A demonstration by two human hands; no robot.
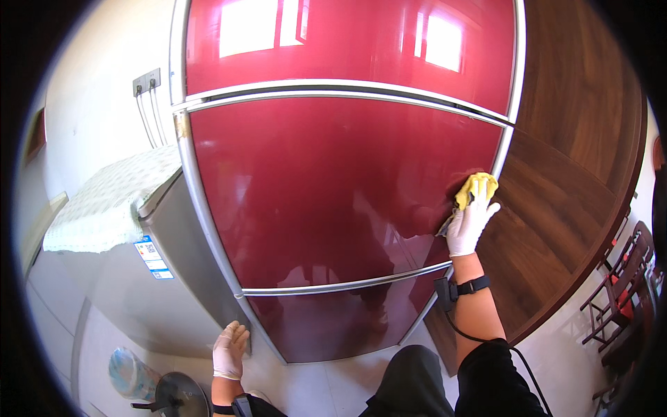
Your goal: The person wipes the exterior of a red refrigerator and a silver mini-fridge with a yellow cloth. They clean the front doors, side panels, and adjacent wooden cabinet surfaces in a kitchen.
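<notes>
A tall refrigerator with glossy red doors (333, 187) and silver trim stands before me. My right hand (470, 224), in a white glove, presses a yellow cloth (477, 190) flat against the right edge of the middle door. A darker part of the cloth shows beside the palm. A strap with a small device and a cable is on the right forearm. My left hand (230, 345), also gloved, hangs low in front of the lower left of the refrigerator, fingers loosely curved and partly hidden from view; nothing shows in it.
A grey chest freezer (156, 292) under a pale patterned cover (109, 203) stands at left. Below it are a plastic-wrapped bundle (130, 372) and a dark round lid or pan (182, 396). Brown wood panelling (563, 172) adjoins the refrigerator at right; wooden chairs (620, 292) stand beyond.
</notes>
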